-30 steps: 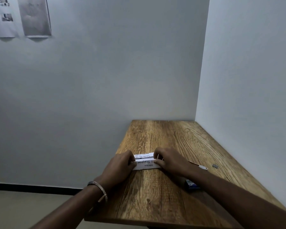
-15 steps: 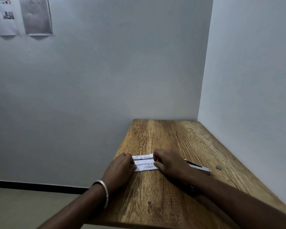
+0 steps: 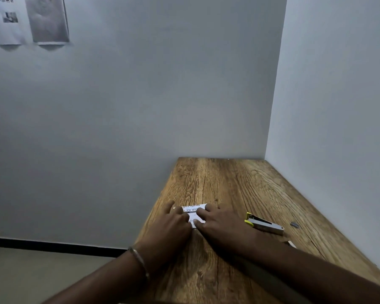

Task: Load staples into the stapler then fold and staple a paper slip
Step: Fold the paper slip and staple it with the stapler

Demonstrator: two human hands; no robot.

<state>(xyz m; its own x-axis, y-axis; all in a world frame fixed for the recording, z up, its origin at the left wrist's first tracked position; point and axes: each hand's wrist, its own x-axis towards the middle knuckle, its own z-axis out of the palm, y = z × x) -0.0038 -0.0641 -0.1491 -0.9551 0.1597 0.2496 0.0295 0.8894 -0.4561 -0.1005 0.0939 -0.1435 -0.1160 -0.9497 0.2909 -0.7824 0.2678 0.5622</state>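
A folded white paper slip (image 3: 194, 212) with printed text lies on the wooden table (image 3: 239, 189). My left hand (image 3: 169, 227) presses on its left end with fingers spread flat. From the right, my right hand (image 3: 219, 224) lies on the slip, fingers flat, covering much of the paper. A small yellow and silver stapler (image 3: 264, 223) lies on the table to the right of my right hand, untouched. A short strip of staples (image 3: 294, 224) rests further right.
A small box corner (image 3: 291, 243) shows behind my right forearm. Grey walls close the table at the back and right. The table's left edge drops to the floor (image 3: 42, 270). Paper sheets (image 3: 46, 18) hang on the wall at upper left.
The slip looks shorter now, with both hands closer together over it. My right arm has shifted, uncovering the stapler fully. The camera has also moved a little.
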